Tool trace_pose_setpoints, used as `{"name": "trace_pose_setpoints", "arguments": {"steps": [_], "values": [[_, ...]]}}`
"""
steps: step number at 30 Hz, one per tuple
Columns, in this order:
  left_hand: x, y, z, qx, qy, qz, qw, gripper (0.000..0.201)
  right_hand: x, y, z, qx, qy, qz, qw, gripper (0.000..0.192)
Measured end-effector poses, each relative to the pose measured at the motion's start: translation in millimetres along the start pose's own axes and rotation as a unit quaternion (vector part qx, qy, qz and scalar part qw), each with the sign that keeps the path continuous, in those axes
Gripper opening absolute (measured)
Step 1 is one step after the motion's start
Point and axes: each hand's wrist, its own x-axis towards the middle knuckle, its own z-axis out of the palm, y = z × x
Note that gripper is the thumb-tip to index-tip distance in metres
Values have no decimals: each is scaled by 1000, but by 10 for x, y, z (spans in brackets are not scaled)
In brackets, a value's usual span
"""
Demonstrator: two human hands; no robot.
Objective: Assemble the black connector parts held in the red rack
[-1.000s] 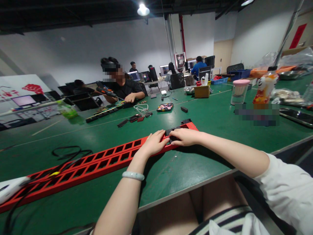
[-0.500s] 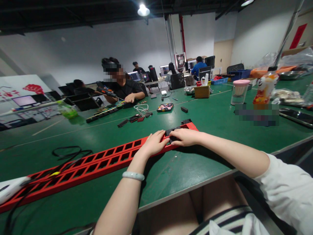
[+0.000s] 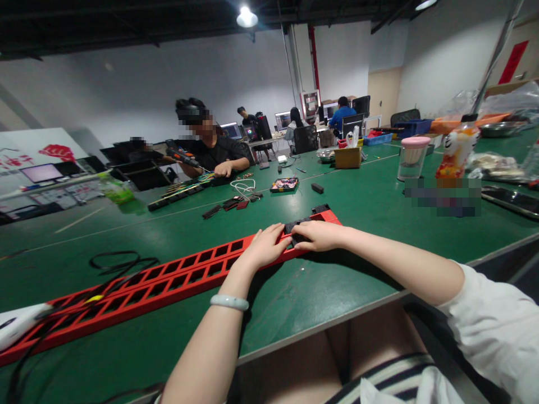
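Observation:
A long red slotted frame (image 3: 209, 271) lies diagonally across the green table, with two rows of rectangular openings. Across its right part rests my left hand (image 3: 266, 247), fingers over the far side and thumb toward the near side, gripping the frame. My right hand (image 3: 319, 235) is closed on a small black block (image 3: 300, 239) set in the frame's near row; its fingers partly cover the block. Just beyond the fingers, another black block (image 3: 296, 225) sits in the far row. A further black piece (image 3: 320, 209) is at the frame's right end.
A white device (image 3: 21, 326) and black cable (image 3: 122, 261) lie over the frame's left end. Beyond are loose dark pieces (image 3: 236, 203), a small tray (image 3: 284, 184) and a black block (image 3: 317, 188). Across the table, a person (image 3: 219, 151) holds a power tool (image 3: 183, 157). Bottle (image 3: 457, 148) and jar (image 3: 412, 160) stand right.
My hands and the frame look the same. In the background, a person near the computers has shifted to the right.

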Motion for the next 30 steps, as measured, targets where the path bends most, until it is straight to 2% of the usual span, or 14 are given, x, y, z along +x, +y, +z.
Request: {"name": "trace_pose_setpoints", "arguments": {"steps": [30], "values": [[12,-40,34,2,3,13,1000,60,-1,11,-6,6,-4,4,1000,35]]}}
